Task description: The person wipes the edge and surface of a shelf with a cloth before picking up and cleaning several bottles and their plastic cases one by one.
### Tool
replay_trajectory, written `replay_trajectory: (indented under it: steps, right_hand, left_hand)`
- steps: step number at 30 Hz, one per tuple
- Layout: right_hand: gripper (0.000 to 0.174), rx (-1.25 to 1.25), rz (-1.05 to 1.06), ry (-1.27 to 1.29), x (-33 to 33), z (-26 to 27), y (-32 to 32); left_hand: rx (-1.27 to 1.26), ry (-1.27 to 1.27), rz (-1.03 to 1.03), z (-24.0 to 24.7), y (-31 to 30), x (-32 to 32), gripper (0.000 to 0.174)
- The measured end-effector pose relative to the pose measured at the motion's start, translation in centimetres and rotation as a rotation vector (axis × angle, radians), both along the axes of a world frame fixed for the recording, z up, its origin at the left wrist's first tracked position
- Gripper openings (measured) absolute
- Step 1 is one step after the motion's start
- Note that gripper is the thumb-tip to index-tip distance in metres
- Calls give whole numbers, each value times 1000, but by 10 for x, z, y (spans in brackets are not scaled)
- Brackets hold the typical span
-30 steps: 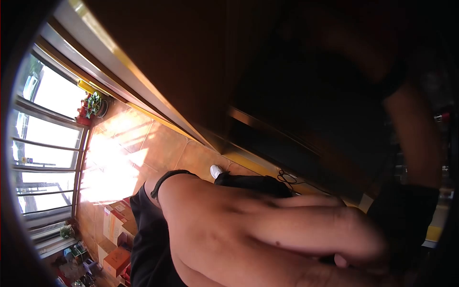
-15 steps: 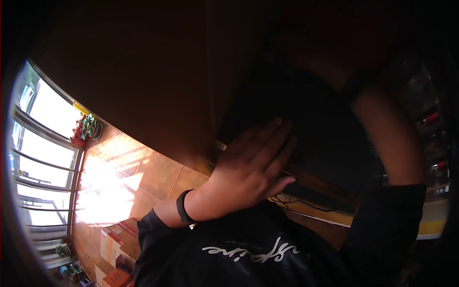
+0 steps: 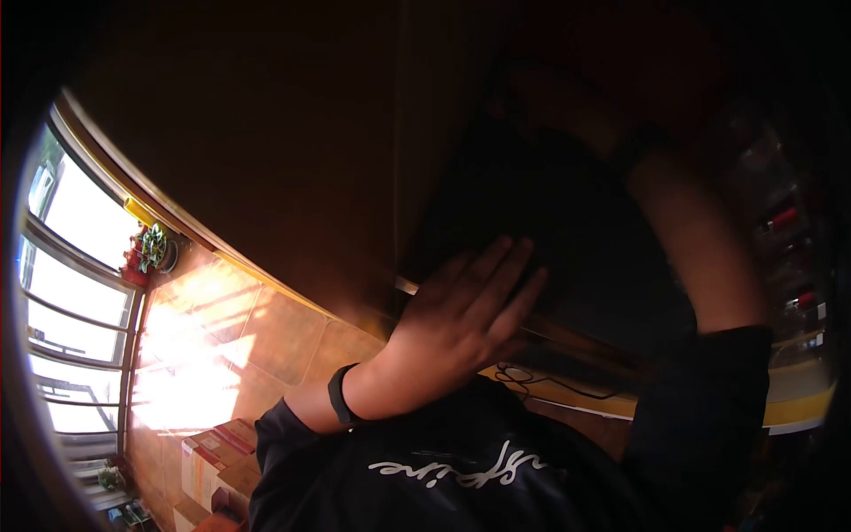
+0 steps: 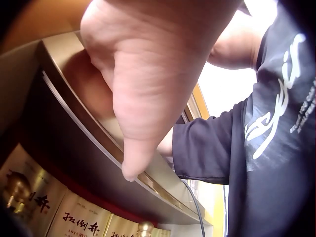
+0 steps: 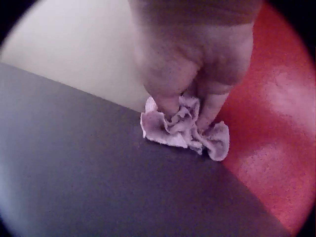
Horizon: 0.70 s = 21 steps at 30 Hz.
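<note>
In the head view my left hand (image 3: 448, 341), a dark band at its wrist, rests with straight fingers at the front edge of a dark shelf. The left wrist view shows the thumb pointing down over the curved shelf edge (image 4: 106, 143). My right arm reaches into the dark cabinet, where the hand is barely visible from the head. Seen from the right wrist, my right hand (image 5: 197, 64) pinches a crumpled pale cloth (image 5: 160, 131) against a grey surface (image 5: 84, 163), at the corner between a whitish wall (image 5: 74, 49) and a red panel (image 5: 276, 113).
Gold boxes (image 4: 74, 217) with dark lettering stand on the level below the shelf. A black cable (image 3: 532, 379) hangs near the cabinet front. Cardboard boxes (image 3: 213, 457) sit on the sunlit tiled floor, with a potted plant (image 3: 155, 246) by the window.
My left hand has moved from close before the camera onto the shelf edge, uncovering the shirt lettering. The right arm has shifted farther left and deeper into the cabinet.
</note>
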State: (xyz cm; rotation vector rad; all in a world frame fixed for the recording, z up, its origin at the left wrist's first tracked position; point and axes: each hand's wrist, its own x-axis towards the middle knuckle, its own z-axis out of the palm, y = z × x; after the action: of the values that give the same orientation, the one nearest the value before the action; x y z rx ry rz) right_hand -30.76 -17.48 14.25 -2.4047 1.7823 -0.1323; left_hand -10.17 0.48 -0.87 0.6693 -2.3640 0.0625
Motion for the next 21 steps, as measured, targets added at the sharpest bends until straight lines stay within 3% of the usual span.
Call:
replay_trajectory:
  steps: [2, 5, 8, 21]
  right_hand:
    - [48, 70, -116, -124, -1, 1, -8]
    - [50, 132, -147, 8, 0, 14, 0]
    - [44, 16, -13, 12, -14, 0, -4]
    - [30, 118, -5, 182, -34, -3, -4]
  left_hand:
    - [-26, -16, -1, -1, -2, 2, 75]
    - [-82, -21, 10, -4, -6, 1, 67]
    - [-97, -5, 24, -6, -6, -2, 66]
    - [-164, -16, 84, -11, -4, -8, 57]
